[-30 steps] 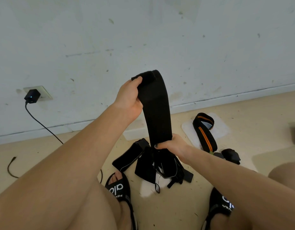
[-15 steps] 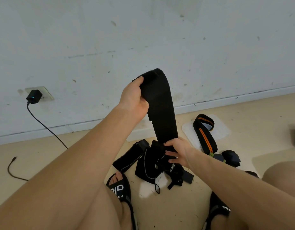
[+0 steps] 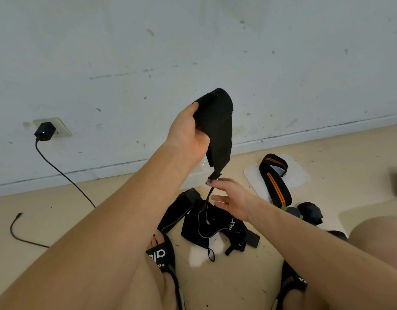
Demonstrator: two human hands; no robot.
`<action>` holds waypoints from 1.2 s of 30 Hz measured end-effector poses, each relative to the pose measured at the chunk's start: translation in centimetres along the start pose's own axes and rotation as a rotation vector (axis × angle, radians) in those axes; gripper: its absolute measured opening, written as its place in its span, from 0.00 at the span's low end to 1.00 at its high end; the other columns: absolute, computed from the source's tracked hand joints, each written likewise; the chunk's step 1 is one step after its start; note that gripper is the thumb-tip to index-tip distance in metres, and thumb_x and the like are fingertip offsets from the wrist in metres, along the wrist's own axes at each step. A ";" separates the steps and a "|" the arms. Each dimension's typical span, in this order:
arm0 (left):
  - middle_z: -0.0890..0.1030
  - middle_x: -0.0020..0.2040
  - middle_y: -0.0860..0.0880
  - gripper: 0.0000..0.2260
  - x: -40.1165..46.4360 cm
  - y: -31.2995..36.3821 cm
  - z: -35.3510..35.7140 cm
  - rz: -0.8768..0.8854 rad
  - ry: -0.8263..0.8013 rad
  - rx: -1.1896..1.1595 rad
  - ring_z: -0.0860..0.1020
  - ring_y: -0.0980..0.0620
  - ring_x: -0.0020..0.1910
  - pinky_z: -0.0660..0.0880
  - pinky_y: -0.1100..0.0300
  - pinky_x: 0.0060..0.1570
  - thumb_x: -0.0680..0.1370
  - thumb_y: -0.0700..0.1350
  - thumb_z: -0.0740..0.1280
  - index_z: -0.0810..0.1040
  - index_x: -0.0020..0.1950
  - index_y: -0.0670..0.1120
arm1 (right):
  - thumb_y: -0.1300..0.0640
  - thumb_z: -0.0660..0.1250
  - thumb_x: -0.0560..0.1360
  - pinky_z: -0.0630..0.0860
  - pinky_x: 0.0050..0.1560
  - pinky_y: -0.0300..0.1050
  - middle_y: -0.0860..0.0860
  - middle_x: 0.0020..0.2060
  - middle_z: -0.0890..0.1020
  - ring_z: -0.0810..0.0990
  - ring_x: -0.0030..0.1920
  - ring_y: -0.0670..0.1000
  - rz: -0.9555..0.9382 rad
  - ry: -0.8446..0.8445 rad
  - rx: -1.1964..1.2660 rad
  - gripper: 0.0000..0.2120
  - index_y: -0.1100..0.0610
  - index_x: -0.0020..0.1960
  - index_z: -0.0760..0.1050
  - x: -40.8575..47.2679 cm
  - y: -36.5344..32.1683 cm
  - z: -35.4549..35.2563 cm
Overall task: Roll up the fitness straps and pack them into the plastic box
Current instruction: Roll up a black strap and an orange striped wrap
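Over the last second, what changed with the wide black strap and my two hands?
The right hand let go of the lower part of the wide black fabric strap and now hovers open just below its dangling end. The strap's bottom has lifted clear of the pile of black straps on the floor. The left hand still grips the strap's top, raised. The black and orange strap stayed put.

Held strap (image 3: 218, 128) above the strap pile (image 3: 206, 222) — lid (image 3: 298, 175) right, charger (image 3: 45, 131) far left.
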State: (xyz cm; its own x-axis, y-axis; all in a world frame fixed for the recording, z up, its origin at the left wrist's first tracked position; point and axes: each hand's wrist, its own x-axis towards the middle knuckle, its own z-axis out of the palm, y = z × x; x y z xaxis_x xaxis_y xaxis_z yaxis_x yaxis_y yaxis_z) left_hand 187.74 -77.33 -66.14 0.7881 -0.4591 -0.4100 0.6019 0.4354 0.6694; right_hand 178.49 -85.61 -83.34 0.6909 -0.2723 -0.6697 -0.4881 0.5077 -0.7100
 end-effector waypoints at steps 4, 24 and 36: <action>0.86 0.48 0.43 0.11 -0.2 -0.3 0.1 -0.017 -0.003 0.020 0.85 0.47 0.47 0.80 0.54 0.46 0.84 0.42 0.63 0.80 0.63 0.40 | 0.50 0.78 0.73 0.81 0.42 0.45 0.55 0.59 0.81 0.80 0.42 0.52 -0.132 0.107 -0.245 0.29 0.50 0.68 0.68 0.6 0.6 0.6; 0.79 0.63 0.45 0.23 2.0 0.7 -1.7 0.263 -0.133 0.652 0.80 0.46 0.60 0.83 0.48 0.55 0.81 0.31 0.61 0.70 0.68 0.57 | 0.63 0.64 0.80 0.78 0.61 0.48 0.59 0.65 0.77 0.78 0.62 0.57 -0.055 0.073 -1.084 0.26 0.56 0.77 0.67 1.9 0.3 -5.1; 0.80 0.62 0.46 0.26 4.7 -3.2 -0.8 -0.060 -0.384 1.046 0.80 0.48 0.62 0.82 0.49 0.57 0.78 0.30 0.65 0.70 0.70 0.53 | 0.49 0.62 0.85 0.80 0.61 0.52 0.52 0.53 0.86 0.84 0.56 0.54 -0.324 -0.133 -0.214 0.15 0.56 0.64 0.80 -3.4 -14.2 -5.7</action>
State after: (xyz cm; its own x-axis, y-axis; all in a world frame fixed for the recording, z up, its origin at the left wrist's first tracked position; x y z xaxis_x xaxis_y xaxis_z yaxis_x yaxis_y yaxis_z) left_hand 189.65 -80.32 -70.70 0.5601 -0.7454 -0.3615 0.0905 -0.3787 0.9211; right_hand 180.01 -96.55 -72.25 0.8831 -0.2754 -0.3798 -0.3240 0.2274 -0.9183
